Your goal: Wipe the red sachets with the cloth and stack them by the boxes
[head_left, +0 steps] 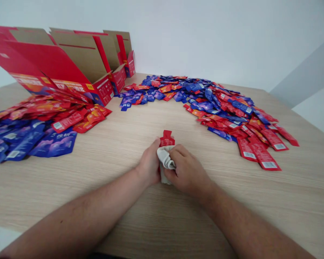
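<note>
In the middle of the head view, my left hand [150,162] is closed around a red sachet [167,136], whose narrow top end points away from me. Against the face of the sachet, my right hand [187,169] grips a bunched pale grey cloth [166,157]. The cloth covers most of the sachet's lower part. Both hands meet just above the light wooden table [140,126]. The fingers of my left hand are partly hidden behind the sachet and cloth.
Several red cardboard boxes [105,90] with raised flaps stand at the back left. In front of them lie stacked red sachets [70,120] and blue sachets [55,144]. A long curved heap of mixed red and blue sachets [205,104] stretches from the back middle to the right. Behind is a white wall [194,39].
</note>
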The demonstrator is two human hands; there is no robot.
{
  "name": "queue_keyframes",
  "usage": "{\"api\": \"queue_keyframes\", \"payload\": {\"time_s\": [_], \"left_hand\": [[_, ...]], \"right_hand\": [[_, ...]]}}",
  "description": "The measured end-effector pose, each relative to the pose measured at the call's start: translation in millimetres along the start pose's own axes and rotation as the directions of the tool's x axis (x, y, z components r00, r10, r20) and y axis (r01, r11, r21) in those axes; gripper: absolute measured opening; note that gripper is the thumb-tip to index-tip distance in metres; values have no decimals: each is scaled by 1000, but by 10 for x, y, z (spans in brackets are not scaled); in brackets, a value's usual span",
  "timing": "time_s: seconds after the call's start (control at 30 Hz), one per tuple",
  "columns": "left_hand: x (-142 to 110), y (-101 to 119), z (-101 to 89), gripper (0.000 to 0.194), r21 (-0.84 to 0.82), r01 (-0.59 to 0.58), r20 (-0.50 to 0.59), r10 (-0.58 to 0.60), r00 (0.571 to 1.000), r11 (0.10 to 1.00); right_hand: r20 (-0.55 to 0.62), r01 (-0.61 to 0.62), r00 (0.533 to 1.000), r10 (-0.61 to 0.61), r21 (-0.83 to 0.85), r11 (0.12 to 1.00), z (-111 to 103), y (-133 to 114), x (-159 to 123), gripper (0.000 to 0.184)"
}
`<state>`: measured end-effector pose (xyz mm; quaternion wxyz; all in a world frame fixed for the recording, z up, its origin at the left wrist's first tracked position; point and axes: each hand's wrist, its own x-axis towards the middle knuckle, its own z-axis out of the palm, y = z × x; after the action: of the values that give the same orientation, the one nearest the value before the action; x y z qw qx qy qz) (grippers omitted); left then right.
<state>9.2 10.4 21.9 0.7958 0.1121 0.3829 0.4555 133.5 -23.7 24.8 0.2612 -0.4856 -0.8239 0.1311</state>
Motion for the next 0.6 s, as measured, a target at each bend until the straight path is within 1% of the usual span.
{"api": "queue_keyframes", "payload": {"time_s": [0.03, 0.07, 0.1, 0.13, 0.17, 0.23, 0.27, 0.3, 0.33, 0.4, 0.43, 0.47, 0.53, 0.6], "left_hand": [[-8, 30, 3, 46, -25, 14, 17, -14, 1000, 1000], [-15, 43, 8, 47, -36, 22, 29, -21, 999, 999], [-19, 37, 15, 45, -34, 18, 30, -17, 999, 999], [-20, 14, 22, 42, -21, 2, 22, -1, 1000, 1000], [-20, -24, 27, 39, 6, -15, 21, 15, 1000, 1000], [-18, -118, 24, 37, 86, -29, 61, 24, 998, 996], [-17, -163, 15, 38, 124, -32, 99, 19, 995, 992], [-17, -200, 1, 39, 156, -31, 142, 9, 990, 987], [-16, -229, -17, 40, 179, -26, 180, -6, 984, 984], [-10, -259, -57, 37, 205, -28, 211, -16, 977, 978], [-5, -262, -77, 34, 219, -29, 214, -19, 977, 975], [2, -255, -95, 31, 239, -23, 216, -30, 976, 971], [19, -210, -124, 29, 306, -18, 221, -52, 974, 952], [26, -114, -141, 28, 390, -39, 218, -51, 975, 920]], "right_hand": [[62, 40, 997, -41, 10, 999, -6, -3, -20, 17], [97, 67, 993, -68, 18, 998, -16, 13, -31, 17], [93, 75, 993, -76, 19, 997, -29, 45, -33, 18], [50, 62, 997, -63, 12, 998, -43, 88, -23, 19], [-27, 33, 999, -33, -2, 999, -56, 135, -5, 20], [-208, -35, 978, 26, -38, 999, -77, 217, 45, 18], [-270, -54, 962, 37, -54, 997, -85, 245, 68, 16], [-301, -57, 953, 34, -66, 996, -93, 265, 85, 15], [-306, -51, 952, 26, -74, 996, -102, 279, 94, 13], [-306, -55, 952, 30, -75, 996, -128, 307, 87, 12], [-313, -84, 948, 57, -72, 994, -148, 331, 74, 13], [-343, -141, 933, 109, -69, 988, -172, 365, 61, 15], [-386, -311, 884, 262, -67, 948, -228, 457, 42, 21], [-390, -445, 835, 387, -66, 893, -281, 553, 40, 26]]}}
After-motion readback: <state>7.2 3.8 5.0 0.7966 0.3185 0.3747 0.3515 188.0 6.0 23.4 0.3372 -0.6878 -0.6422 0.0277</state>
